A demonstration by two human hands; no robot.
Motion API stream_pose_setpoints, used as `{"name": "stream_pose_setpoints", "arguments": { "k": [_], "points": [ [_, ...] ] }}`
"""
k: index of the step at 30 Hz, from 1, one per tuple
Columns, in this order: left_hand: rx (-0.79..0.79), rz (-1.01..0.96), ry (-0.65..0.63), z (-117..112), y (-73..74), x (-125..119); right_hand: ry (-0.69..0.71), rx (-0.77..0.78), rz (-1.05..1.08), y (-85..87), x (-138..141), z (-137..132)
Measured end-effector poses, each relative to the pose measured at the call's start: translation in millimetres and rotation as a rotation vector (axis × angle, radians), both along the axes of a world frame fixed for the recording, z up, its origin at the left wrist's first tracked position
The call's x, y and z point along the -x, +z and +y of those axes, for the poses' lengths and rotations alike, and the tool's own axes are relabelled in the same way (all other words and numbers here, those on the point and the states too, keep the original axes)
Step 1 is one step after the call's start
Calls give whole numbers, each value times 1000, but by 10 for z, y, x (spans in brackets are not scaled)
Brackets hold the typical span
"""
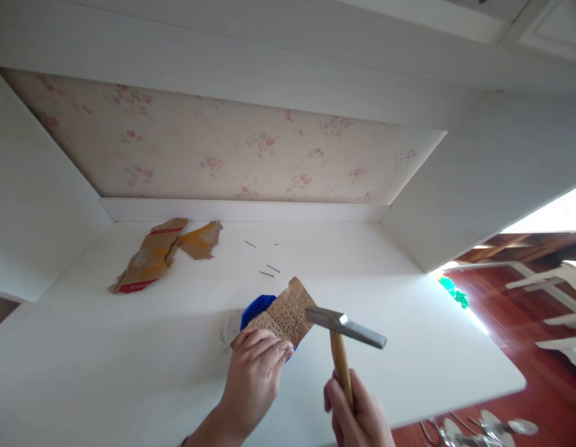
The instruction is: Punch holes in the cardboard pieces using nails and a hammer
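Observation:
My left hand [257,366] is closed at the near edge of a brown piece of cardboard [288,310] pricked with many small holes. Whether its fingertips also pinch something small, I cannot tell. Under the cardboard shows a blue object [256,310], mostly covered, perhaps a container. My right hand [355,410] grips the wooden handle of a hammer [341,360]. The hammer's metal head is raised just right of the cardboard. Several thin nails [266,274] lie loose on the white table beyond the cardboard.
Torn cardboard scraps [151,257] with orange and red marks lie at the back left of the white table [385,267]. White panels enclose the sides, with floral wallpaper [269,149] behind. Beyond the right edge are a reddish floor [516,304] and white chair parts [544,276].

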State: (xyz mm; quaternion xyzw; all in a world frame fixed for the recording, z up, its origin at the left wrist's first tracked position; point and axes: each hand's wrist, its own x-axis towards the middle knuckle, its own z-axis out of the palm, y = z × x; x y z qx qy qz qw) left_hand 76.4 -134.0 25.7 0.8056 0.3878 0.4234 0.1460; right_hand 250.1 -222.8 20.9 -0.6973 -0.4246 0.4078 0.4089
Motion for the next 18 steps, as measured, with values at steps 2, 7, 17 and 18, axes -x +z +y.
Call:
{"name": "stream_pose_setpoints", "arguments": {
  "k": [2, 7, 17, 18],
  "points": [
    [-7, -11, -6, -1, -24, 14, -53, -5, 70, 28, 65, 173],
    [-65, -22, -24, 17, -44, 28, -150, -44, 252, 42, 155, 597],
    [-27, -31, -52, 42, -27, 42, -147, -127, 420, -4, 188, 719],
    [-18, -31, -62, 44, -19, 43, -165, -138, 424, -10, 203, 706]
  ]
}}
